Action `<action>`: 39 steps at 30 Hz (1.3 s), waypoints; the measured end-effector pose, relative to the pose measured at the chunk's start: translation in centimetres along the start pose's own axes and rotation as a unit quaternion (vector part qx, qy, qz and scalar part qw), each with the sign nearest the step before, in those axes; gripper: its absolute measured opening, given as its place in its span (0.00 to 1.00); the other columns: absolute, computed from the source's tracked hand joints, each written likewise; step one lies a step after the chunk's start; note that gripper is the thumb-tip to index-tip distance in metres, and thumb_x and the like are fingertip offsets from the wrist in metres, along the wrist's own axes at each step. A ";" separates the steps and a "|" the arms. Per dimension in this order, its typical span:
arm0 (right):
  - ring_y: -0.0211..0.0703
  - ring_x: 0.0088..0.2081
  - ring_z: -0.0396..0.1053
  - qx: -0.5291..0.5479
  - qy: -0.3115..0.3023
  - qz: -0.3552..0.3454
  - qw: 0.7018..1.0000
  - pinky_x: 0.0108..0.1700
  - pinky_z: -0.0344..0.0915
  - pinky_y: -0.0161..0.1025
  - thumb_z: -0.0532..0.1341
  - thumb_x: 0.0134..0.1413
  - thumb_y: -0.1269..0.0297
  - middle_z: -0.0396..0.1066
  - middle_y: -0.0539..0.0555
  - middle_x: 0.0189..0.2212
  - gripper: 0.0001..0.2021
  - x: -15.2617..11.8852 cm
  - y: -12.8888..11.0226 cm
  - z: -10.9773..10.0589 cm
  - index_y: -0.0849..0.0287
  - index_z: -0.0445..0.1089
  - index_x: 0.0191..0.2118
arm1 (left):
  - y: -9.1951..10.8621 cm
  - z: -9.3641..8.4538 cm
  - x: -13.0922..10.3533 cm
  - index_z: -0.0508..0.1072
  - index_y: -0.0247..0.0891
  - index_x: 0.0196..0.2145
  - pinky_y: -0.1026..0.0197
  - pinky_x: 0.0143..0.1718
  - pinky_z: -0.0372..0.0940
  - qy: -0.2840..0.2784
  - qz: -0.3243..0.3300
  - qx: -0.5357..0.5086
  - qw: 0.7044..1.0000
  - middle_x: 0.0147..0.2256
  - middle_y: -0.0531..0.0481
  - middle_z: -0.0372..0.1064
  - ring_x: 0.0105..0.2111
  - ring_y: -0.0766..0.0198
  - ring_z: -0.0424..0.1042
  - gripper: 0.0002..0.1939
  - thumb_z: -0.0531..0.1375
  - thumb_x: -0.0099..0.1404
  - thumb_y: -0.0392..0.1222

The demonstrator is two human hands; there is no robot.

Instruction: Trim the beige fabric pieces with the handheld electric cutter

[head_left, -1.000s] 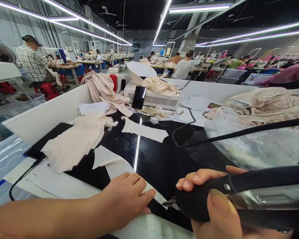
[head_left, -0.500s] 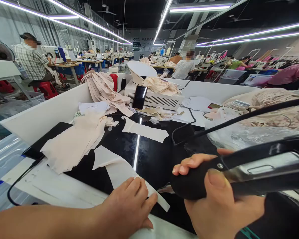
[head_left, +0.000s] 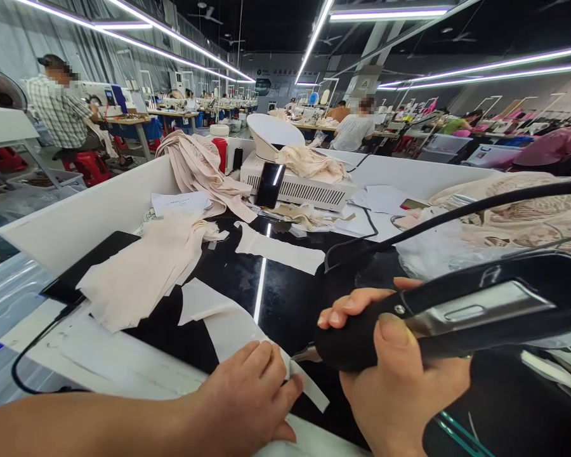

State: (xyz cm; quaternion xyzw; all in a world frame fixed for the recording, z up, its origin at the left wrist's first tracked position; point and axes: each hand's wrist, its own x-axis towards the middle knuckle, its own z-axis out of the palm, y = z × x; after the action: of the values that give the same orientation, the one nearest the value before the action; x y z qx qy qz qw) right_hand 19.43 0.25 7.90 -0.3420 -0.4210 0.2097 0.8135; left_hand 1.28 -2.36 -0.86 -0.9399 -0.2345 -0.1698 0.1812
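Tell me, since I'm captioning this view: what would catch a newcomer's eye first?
Probably the big black handheld tool in the right hand, lower right, its tip by a pale fabric strip. Next, the left hand on that strip, lower centre, then the bright tube lights overhead.

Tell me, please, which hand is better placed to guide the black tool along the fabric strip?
Probably the right hand: it grips the black tool, whose tip is at the edge of the fabric strip; the left hand rests on it.

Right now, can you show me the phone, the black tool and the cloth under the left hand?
Phone (head_left: 269, 185): head view, on its dark screen.
Black tool (head_left: 476, 309): head view, on its metal plate.
Cloth (head_left: 233, 325): head view, uncovered middle.
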 end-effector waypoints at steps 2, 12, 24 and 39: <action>0.44 0.22 0.75 0.011 -0.007 -0.004 1.000 0.24 0.80 0.43 0.88 0.64 0.51 0.79 0.42 0.29 0.22 0.0 0.3 0.3 0.48 0.81 0.54 | -0.1 0.0 0.1 0.84 0.38 0.66 0.55 0.62 0.81 0.000 0.004 -0.004 1.000 0.58 0.40 0.89 0.56 0.49 0.87 0.40 0.74 0.83 0.79; 0.46 0.21 0.76 -0.018 0.002 -0.005 1.000 0.23 0.81 0.44 0.88 0.62 0.49 0.81 0.43 0.29 0.24 -0.3 -0.1 0.7 0.49 0.80 0.52 | -2.0 -0.4 -0.7 0.79 0.36 0.74 0.56 0.65 0.83 -0.018 0.013 -0.139 0.990 0.60 0.38 0.86 0.61 0.50 0.87 0.31 0.72 0.92 0.64; 0.47 0.20 0.77 -0.042 0.017 -0.001 0.999 0.24 0.84 0.46 0.90 0.58 0.51 0.82 0.44 0.26 0.26 -1.3 -1.3 0.8 0.50 0.80 0.51 | -1.8 -0.9 -2.1 0.80 0.38 0.71 0.57 0.58 0.87 -0.008 -0.051 -0.177 0.983 0.59 0.37 0.86 0.60 0.49 0.88 0.24 0.69 0.94 0.60; 0.51 0.20 0.77 -0.032 0.012 0.023 0.999 0.23 0.82 0.48 0.86 0.57 0.56 0.82 0.44 0.27 0.22 -1.2 -0.8 0.4 0.49 0.80 0.52 | -1.9 -1.4 -2.1 0.83 0.36 0.66 0.52 0.71 0.82 0.009 -0.024 -0.128 0.991 0.62 0.35 0.86 0.63 0.47 0.87 0.30 0.77 0.87 0.64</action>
State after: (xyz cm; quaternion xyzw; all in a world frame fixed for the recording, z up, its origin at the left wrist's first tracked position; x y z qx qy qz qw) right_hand 18.47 -0.95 7.99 -0.3798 -0.4094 0.2104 0.8024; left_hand -1.75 -2.24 0.03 -0.9479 -0.2312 -0.2114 0.0572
